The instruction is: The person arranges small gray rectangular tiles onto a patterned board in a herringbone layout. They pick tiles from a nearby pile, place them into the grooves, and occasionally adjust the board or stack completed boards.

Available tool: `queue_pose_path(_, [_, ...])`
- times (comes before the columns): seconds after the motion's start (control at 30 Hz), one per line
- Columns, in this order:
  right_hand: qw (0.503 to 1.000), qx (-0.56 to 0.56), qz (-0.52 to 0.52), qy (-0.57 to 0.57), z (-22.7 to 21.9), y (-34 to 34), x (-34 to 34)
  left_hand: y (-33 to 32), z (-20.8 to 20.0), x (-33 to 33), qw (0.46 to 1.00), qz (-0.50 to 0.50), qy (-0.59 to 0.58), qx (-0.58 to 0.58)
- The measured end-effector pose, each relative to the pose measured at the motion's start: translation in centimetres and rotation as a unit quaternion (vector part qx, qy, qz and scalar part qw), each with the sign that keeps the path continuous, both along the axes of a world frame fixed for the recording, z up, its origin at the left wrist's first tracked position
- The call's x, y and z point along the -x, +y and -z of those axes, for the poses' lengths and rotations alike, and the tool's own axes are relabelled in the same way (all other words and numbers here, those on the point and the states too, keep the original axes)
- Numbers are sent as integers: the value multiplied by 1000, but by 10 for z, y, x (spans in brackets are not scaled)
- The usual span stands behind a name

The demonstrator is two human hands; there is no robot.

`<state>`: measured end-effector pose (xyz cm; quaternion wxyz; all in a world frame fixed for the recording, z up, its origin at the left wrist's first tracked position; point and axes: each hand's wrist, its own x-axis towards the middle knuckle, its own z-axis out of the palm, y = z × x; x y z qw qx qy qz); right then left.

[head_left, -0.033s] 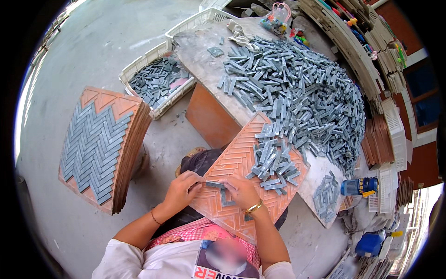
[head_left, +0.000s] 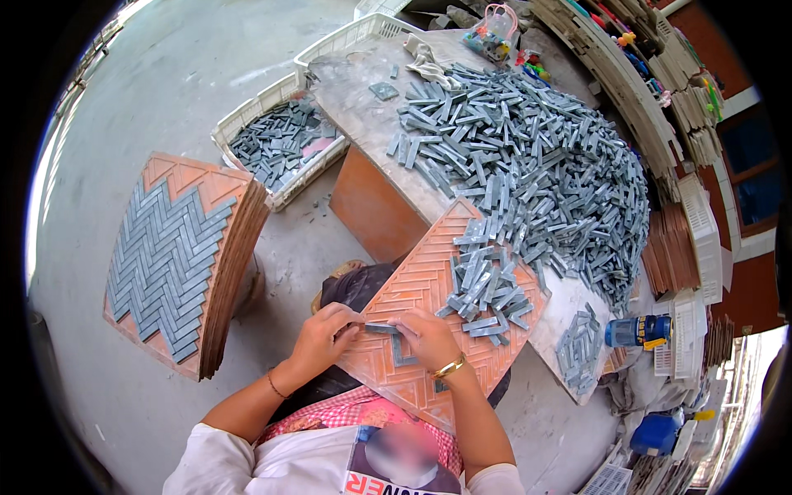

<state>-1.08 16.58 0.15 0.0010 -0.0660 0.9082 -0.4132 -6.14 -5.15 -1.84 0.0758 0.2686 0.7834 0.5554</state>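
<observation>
A grey stone strip lies level between my hands, over an orange grooved herringbone mould board on my lap. My left hand is closed, its fingertips pinching at the strip's left end. With thumb and fingers, my right hand grips the other end; a gold bracelet circles that wrist. Just below, a few strips sit in the board's grooves, partly hidden by my right hand. A loose heap of strips rests on the board's right part.
A large pile of grey strips covers the table ahead. To the left, a stack of mould boards carries a filled herringbone sheet. A white crate of strips stands beyond it. A blue can is at right.
</observation>
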Motion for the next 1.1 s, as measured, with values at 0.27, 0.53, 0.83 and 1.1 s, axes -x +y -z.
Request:
queue_pose_path(0.27, [996,-68,15,59,6,-13,9,-1,6,3,998,23,58,17])
queue_pose_path(0.53, [991,-95,-29,91,7,-14,7,5,8,-2,993,4,109,50])
queue_pose_path(0.83, [962,-83,225,133,-28,35,-28,17,16,2,985,26,170,28])
queue_pose_path(1.1, [927,-237,229,180,-22,28,-16,15,11,3,988,22,151,34])
